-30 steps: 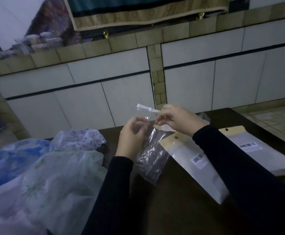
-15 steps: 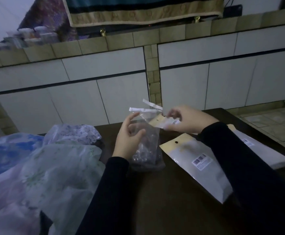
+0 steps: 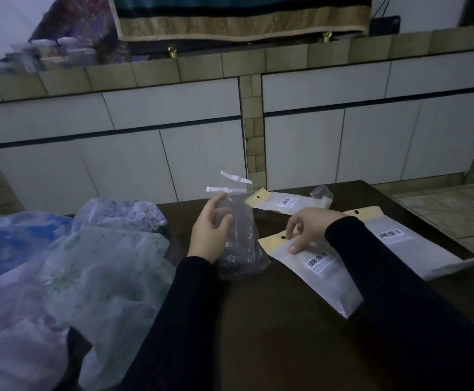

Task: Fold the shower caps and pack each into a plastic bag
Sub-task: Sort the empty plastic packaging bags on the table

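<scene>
While we steady a clear bag (image 3: pixel 237 244) upright on the desk (image 3: pixel 272 334)

Our left hand (image 3: pixel 210 235) grips it; our right hand (image 3: pixel 306 228) rests relaxed fingers on a white packet (image 3: pixel 326 277).

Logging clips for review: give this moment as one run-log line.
left hand: holds clear bag upright | right hand: fingers on white packet | table: loose shower caps left

contents of the clear bag (image 3: pixel 241 238) too dark to identify. barcode label (image 3: pixel 317 261) print illegible. shower caps (image 3: pixel 61 277) cut off by left and bottom edges. jars (image 3: pixel 52 52) on ledge blurred. right sleeve (image 3: pixel 413 292) covers part of far packet (image 3: pixel 416 246).
</scene>
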### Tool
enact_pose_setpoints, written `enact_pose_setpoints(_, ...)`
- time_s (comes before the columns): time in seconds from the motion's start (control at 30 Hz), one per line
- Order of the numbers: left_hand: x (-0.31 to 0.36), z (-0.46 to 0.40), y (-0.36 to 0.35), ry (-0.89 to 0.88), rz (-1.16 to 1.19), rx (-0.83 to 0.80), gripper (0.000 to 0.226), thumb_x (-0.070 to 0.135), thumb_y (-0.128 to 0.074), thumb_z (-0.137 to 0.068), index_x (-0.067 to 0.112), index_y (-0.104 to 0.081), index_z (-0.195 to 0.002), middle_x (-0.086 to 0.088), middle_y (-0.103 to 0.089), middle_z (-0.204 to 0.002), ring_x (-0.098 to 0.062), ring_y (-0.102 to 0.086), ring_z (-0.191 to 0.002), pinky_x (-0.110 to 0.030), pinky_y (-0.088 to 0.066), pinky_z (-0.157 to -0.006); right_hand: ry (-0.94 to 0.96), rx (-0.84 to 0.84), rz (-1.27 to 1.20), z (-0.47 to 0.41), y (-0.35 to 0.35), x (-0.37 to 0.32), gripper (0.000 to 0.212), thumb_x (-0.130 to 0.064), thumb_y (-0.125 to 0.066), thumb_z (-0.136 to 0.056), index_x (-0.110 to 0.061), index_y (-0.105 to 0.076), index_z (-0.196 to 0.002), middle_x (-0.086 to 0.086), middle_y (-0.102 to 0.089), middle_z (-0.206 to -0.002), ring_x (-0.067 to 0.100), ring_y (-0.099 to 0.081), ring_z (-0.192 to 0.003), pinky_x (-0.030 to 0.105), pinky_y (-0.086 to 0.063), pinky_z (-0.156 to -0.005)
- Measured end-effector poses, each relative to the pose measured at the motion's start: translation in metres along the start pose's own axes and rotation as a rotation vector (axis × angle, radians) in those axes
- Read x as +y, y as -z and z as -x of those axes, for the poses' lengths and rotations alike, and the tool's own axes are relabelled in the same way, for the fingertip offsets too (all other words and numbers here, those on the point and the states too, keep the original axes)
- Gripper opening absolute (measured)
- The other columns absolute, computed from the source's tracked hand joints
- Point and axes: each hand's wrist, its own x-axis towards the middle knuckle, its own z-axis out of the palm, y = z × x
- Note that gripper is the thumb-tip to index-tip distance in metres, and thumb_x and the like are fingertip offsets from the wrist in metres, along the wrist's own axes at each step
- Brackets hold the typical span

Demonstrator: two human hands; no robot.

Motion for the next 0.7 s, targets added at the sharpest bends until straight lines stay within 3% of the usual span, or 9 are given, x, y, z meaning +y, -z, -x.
enact_pose_setpoints(0.13, -0.003, 0.0, 0.0, 0.014, -0.037, 0.024, 0.05, 0.013, -0.056, -0.095, 0.033, -0.044, -0.139, 0.005, -0.058, -0.128, -0.009, -0.057, -0.112, -0.031, -0.054, -0.09, 0.047, 0.042, -0.037, -0.003, -0.005, 0.004, 0.019, -0.027, -0.072, -0.084, -0.027, -0.064, -0.102, 0.0, -0.058, -0.121, 0.017, -0.055, -0.108, 0.029, -0.045, -0.085)
enact_pose_setpoints(0.2, -0.004, 0.0, 0.0, 0.022, -0.058, 0.033, 0.05, 0.013, -0.055, -0.095, 0.034, -0.044, -0.139, 0.006, -0.056, -0.131, -0.01, -0.055, -0.115, -0.037, -0.053, -0.093, 0.045, 0.069, -0.056, -0.003, -0.005, 0.003, 0.017, -0.027, -0.071, -0.085, -0.026, -0.066, -0.101, 0.0, -0.06, -0.119, 0.016, -0.055, -0.107, 0.031, -0.048, -0.09)
enact_pose_setpoints(0.3, -0.005, -0.001, 0.002, 0.014, -0.101, 0.039, 0.05, 0.009, -0.053, -0.095, 0.032, -0.044, -0.139, 0.007, -0.052, -0.137, -0.007, -0.053, -0.113, -0.021, -0.051, -0.083, 0.037, 0.144, -0.116, -0.002, 0.0, 0.003, 0.021, -0.028, -0.067, -0.088, -0.023, -0.067, -0.108, 0.001, -0.059, -0.117, 0.016, -0.056, -0.104, 0.035, -0.05, -0.095)
enact_pose_setpoints(0.37, -0.004, -0.002, 0.003, 0.013, -0.116, 0.033, 0.052, 0.006, -0.053, -0.094, 0.031, -0.045, -0.139, 0.005, -0.051, -0.138, -0.011, -0.055, -0.114, -0.026, -0.053, -0.086, 0.051, 0.293, -0.242, -0.001, 0.006, 0.005, 0.021, -0.029, -0.066, -0.088, -0.024, -0.066, -0.108, 0.0, -0.058, -0.113, 0.016, -0.057, -0.097, 0.038, -0.053, -0.09)
enact_pose_setpoints(0.47, -0.001, 0.002, 0.0, 0.019, -0.115, 0.016, 0.051, 0.007, -0.051, -0.095, 0.032, -0.045, -0.139, 0.006, -0.05, -0.138, -0.016, -0.055, -0.118, -0.035, -0.052, -0.094, 0.111, 0.612, -0.41, 0.0, 0.013, 0.005, 0.016, -0.034, -0.063, -0.089, -0.025, -0.066, -0.102, -0.003, -0.055, -0.113, 0.018, -0.051, -0.106, 0.043, -0.048, -0.095)
enact_pose_setpoints(0.6, 0.004, 0.007, -0.008, -0.069, -0.029, 0.021, 0.041, 0.022, -0.046, -0.1, 0.039, -0.044, -0.137, 0.007, -0.051, -0.138, -0.02, -0.053, -0.123, -0.044, -0.049, -0.098, 0.173, 0.766, -0.464, 0.0, 0.007, -0.013, 0.014, -0.037, -0.06, -0.09, -0.029, -0.065, -0.1, -0.008, -0.049, -0.11, 0.017, -0.045, -0.11, 0.046, -0.042, -0.1)
enact_pose_setpoints(0.7, 0.01, 0.011, -0.011, -0.125, 0.021, 0.004, 0.04, 0.036, -0.051, -0.097, 0.039, -0.043, -0.136, 0.013, -0.052, -0.134, -0.007, -0.05, -0.123, -0.029, -0.045, -0.099, 0.159, 0.837, -0.361, -0.008, -0.004, -0.026, 0.021, -0.039, -0.058, -0.092, -0.026, -0.066, -0.106, -0.007, -0.052, -0.113, 0.012, -0.04, -0.108, 0.031, -0.029, -0.096)
